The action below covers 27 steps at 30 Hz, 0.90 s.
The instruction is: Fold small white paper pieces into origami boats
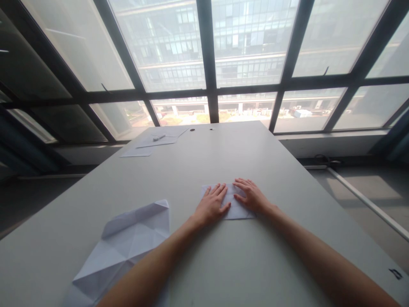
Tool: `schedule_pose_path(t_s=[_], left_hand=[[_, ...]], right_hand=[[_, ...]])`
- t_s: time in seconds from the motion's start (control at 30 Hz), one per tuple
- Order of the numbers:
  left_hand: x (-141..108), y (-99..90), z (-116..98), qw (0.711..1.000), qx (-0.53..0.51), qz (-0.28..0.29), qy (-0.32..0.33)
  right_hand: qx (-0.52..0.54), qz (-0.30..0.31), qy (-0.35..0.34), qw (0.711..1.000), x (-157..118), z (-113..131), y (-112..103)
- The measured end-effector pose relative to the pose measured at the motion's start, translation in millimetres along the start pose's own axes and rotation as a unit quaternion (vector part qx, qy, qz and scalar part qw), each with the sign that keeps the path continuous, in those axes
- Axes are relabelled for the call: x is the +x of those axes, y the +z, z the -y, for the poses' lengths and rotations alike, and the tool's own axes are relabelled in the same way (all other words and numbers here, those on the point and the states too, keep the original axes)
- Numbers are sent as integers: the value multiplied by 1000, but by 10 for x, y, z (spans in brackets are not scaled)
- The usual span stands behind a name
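A small folded sheet of white paper [238,210] lies flat on the white table [204,268]. My left hand [213,204] presses down on its left part, with the fingers spread and the thumb pointing right. On its right part rests my right hand [251,195], fingers stretched out and the thumb reaching toward the middle. Both palms face down, and a narrow strip of paper shows between them. Left of my left forearm sits a larger creased sheet of paper [128,249], partly raised along its folds and partly hidden by that arm.
Several flat paper sheets [143,140] lie at the table's far left, with a small white object [159,137] on them. Two dark round spots [192,130] mark the far edge. Large framed windows [211,64] stand beyond. A black mark [396,273] is at the near right.
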<state>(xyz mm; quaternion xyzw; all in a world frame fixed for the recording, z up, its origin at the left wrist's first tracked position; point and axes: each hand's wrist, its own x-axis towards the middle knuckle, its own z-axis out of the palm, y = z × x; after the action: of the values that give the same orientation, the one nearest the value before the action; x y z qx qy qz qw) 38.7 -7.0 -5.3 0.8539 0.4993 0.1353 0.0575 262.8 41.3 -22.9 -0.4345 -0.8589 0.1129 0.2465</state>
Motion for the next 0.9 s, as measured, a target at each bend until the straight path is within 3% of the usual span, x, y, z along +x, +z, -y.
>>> schedule_pose_path(t_s=[0.57, 0.9], left_hand=[[11, -30, -21, 998, 36, 47, -12], [10, -29, -25, 998, 41, 44, -15]], right_hand=[[-2, -6, 3, 1000, 6, 2, -3], [-5, -11, -1, 1000, 11, -13, 6]])
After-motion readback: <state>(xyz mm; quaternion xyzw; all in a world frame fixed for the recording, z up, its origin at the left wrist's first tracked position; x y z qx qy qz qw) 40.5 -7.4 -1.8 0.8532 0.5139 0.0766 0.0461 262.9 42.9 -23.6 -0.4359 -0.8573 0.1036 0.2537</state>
